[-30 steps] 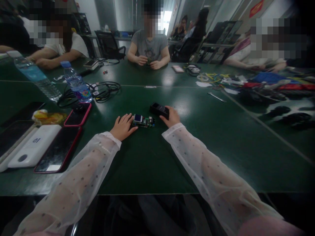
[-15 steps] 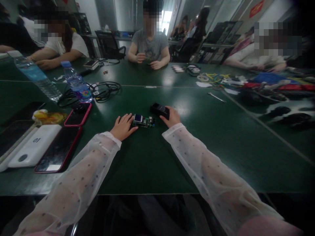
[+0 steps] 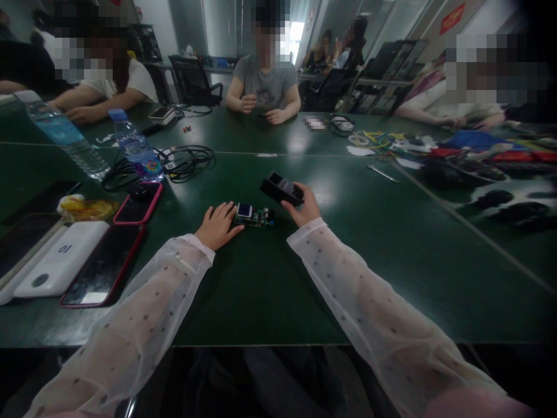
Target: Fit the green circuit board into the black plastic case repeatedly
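My right hand (image 3: 304, 205) grips one end of a black plastic device casing (image 3: 281, 188), tilted and held just above the table. Whether the casing is hollow I cannot make out. Below it and to the left, a green circuit board (image 3: 260, 217) with a small square screen (image 3: 244, 209) lies on the green table (image 3: 243, 290). Flat on the tabletop, my left hand (image 3: 219, 225) has its fingers spread, with the fingertips at the board's left end.
Phones, one a red-edged phone (image 3: 104, 264), and a white power bank (image 3: 63, 258) lie at left. Behind them stand two water bottles (image 3: 137, 145) and coiled black cables (image 3: 189, 159). A wrench-like metal tool (image 3: 383, 173) and a wire pile (image 3: 474, 145) lie right. People sit opposite.
My right hand has raised and tilted the black casing slightly, so more of its face shows. My left hand and the circuit board have stayed in place.
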Action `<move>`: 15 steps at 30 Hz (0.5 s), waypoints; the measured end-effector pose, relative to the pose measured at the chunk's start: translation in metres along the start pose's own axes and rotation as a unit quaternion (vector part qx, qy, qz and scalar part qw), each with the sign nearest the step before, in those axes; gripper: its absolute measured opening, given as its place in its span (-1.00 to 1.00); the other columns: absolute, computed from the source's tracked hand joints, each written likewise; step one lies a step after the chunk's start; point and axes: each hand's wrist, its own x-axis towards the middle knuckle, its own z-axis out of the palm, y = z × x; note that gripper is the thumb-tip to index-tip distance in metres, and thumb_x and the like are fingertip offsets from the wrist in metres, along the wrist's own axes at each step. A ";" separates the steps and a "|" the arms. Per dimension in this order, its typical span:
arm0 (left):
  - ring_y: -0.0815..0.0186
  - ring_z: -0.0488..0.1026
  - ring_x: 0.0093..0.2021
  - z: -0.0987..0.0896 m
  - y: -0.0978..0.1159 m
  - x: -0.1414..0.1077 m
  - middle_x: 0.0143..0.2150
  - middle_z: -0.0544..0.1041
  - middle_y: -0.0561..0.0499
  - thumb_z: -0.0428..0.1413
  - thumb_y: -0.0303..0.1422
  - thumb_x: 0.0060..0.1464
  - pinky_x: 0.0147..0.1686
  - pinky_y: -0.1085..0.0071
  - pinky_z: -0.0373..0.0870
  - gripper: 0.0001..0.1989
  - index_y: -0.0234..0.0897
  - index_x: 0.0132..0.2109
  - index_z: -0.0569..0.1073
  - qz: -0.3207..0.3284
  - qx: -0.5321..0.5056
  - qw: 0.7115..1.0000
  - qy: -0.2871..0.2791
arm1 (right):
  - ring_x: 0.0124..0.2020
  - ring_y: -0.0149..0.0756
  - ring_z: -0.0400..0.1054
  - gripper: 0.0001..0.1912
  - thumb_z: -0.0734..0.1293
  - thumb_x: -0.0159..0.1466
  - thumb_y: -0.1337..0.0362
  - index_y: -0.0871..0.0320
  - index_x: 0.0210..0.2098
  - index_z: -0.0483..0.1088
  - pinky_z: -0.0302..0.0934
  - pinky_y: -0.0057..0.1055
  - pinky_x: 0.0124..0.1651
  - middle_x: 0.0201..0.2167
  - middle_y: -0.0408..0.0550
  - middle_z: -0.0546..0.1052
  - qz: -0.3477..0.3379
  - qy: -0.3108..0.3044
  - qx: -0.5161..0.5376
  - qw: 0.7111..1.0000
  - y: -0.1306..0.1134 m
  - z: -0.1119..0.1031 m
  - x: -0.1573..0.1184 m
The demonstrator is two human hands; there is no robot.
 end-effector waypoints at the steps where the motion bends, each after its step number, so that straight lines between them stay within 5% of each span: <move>1: 0.01 -0.03 0.40 0.000 0.000 0.000 0.42 0.07 -0.19 -0.18 -0.01 0.29 0.30 -0.09 -0.06 -0.37 -0.28 0.35 0.09 0.000 0.000 1.000 0.000 | 0.07 0.02 0.31 -0.36 0.34 0.17 0.07 0.11 0.19 0.15 0.28 -0.03 0.03 0.10 0.15 0.37 -0.010 -0.002 0.016 1.000 -0.009 -0.002 -0.002; 7: 0.02 0.01 0.39 0.001 0.003 0.000 0.40 0.11 -0.18 -0.14 -0.05 0.29 0.30 -0.09 -0.06 -0.41 -0.23 0.34 0.11 -0.001 0.012 1.000 0.020 | 0.08 0.00 0.32 -0.35 0.34 0.17 0.05 0.00 0.21 0.16 0.27 -0.03 0.04 0.11 0.07 0.39 -0.049 -0.072 0.072 0.994 -0.047 0.004 -0.017; 15: 0.01 -0.01 0.39 0.003 0.001 0.000 0.40 0.08 -0.28 -0.12 0.00 0.26 0.31 -0.04 -0.08 -0.30 -0.36 0.37 0.00 -0.009 -0.003 1.000 0.016 | 0.07 0.01 0.32 -0.30 0.38 0.16 0.08 0.01 0.25 0.15 0.21 0.04 0.12 0.11 0.06 0.43 -0.122 -0.206 0.008 0.971 -0.029 0.018 -0.018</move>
